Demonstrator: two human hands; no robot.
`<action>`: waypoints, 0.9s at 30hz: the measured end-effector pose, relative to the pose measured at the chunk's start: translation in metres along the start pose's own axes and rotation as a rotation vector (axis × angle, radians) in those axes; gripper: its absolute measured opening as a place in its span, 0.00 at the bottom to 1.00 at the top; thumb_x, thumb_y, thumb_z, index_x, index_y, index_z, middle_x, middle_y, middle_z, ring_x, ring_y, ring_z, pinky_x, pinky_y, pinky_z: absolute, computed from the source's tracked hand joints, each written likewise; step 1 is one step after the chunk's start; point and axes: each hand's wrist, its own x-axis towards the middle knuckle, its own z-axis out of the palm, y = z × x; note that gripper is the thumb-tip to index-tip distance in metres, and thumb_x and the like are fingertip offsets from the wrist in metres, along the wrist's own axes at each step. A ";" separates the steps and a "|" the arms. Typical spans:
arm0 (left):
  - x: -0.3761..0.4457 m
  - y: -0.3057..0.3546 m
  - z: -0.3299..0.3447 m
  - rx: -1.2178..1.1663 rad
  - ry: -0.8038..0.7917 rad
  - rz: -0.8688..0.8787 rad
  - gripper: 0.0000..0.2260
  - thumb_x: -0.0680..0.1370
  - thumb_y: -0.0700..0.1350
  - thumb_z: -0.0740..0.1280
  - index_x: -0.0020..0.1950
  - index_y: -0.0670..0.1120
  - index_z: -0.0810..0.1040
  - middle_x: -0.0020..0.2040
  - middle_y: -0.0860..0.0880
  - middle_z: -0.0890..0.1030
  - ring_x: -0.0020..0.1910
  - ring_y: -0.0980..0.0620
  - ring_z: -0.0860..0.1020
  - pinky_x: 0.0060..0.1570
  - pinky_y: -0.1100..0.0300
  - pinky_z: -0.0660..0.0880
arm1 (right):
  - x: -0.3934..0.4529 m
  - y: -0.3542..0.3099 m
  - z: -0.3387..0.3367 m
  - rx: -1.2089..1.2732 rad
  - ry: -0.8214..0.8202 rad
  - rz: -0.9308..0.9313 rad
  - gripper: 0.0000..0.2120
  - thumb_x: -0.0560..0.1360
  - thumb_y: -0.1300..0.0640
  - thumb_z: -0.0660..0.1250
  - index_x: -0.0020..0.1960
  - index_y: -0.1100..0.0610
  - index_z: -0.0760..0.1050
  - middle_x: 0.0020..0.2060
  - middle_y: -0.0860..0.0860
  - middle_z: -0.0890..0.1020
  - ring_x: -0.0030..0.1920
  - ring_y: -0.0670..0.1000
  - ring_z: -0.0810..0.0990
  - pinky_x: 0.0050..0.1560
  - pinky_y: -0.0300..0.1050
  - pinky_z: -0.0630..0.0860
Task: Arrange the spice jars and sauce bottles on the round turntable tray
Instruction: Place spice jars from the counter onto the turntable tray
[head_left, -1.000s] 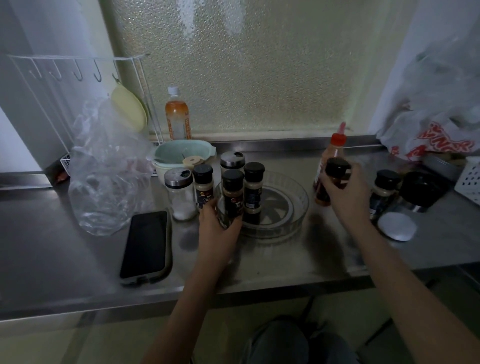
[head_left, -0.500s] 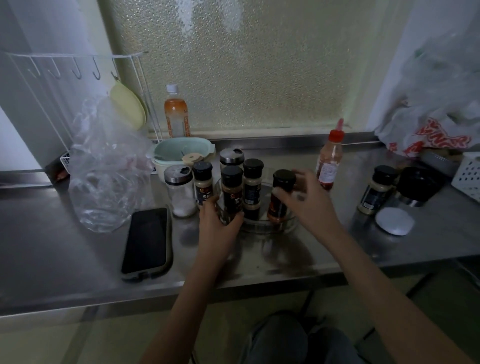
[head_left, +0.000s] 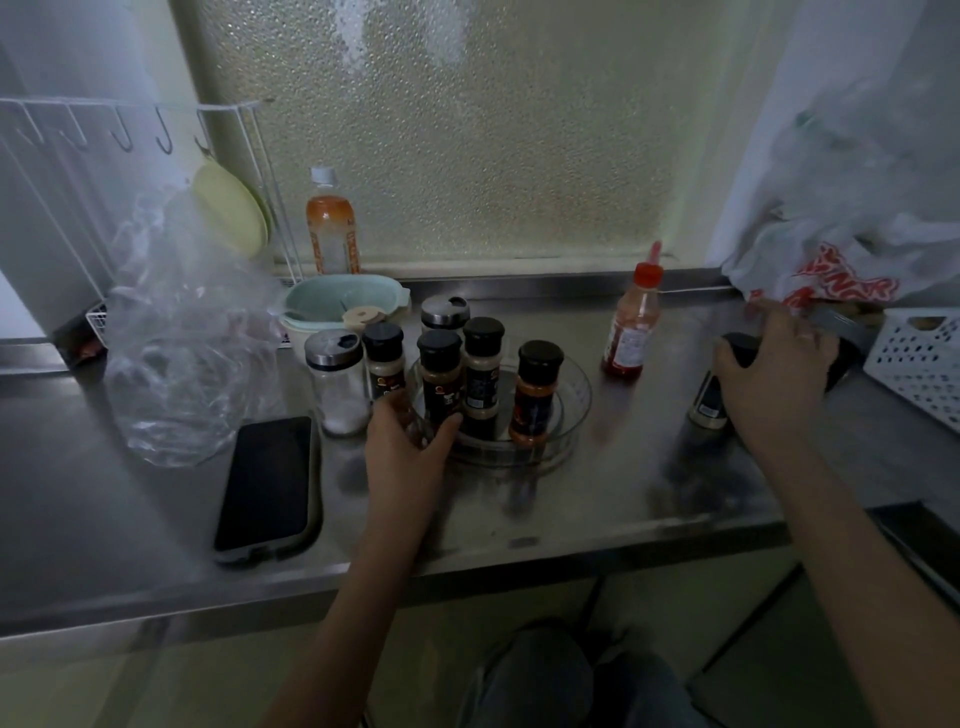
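A clear round turntable tray sits mid-counter. On it stand a red-spice jar at the front right and two brown-spice jars, all with black caps. My left hand grips the tray's front-left rim. My right hand is closed around a black-capped spice jar on the counter at the right. A red-capped sauce bottle stands between tray and right hand. Left of the tray are a black-capped jar and a glass shaker; another metal-lidded shaker stands behind.
A phone lies front left beside a crumpled clear plastic bag. A green bowl and an orange drink bottle stand at the back. A white perforated basket and a printed plastic bag crowd the right end.
My right hand set the red-spice jar on the tray, let go, and moved right to close on the black-capped jar. My left hand stayed on the tray rim.
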 end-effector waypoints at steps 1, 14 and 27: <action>0.001 -0.002 0.001 0.019 0.006 -0.005 0.23 0.71 0.50 0.73 0.61 0.46 0.70 0.58 0.45 0.78 0.56 0.48 0.77 0.56 0.51 0.76 | 0.000 0.000 -0.002 0.007 0.007 0.002 0.20 0.74 0.55 0.65 0.63 0.61 0.69 0.60 0.65 0.75 0.62 0.64 0.68 0.58 0.53 0.66; -0.004 0.005 0.002 0.046 -0.196 0.060 0.45 0.62 0.55 0.77 0.73 0.47 0.58 0.71 0.47 0.65 0.72 0.49 0.63 0.70 0.47 0.64 | 0.002 0.029 -0.015 0.161 0.101 0.274 0.29 0.72 0.61 0.68 0.70 0.60 0.60 0.68 0.67 0.64 0.63 0.68 0.68 0.60 0.59 0.70; 0.005 0.000 0.005 -0.145 -0.206 -0.078 0.36 0.66 0.51 0.75 0.68 0.47 0.62 0.65 0.47 0.73 0.64 0.51 0.74 0.63 0.48 0.73 | -0.021 -0.068 -0.052 0.627 0.092 0.081 0.29 0.69 0.55 0.73 0.67 0.57 0.68 0.62 0.50 0.75 0.61 0.46 0.73 0.63 0.38 0.70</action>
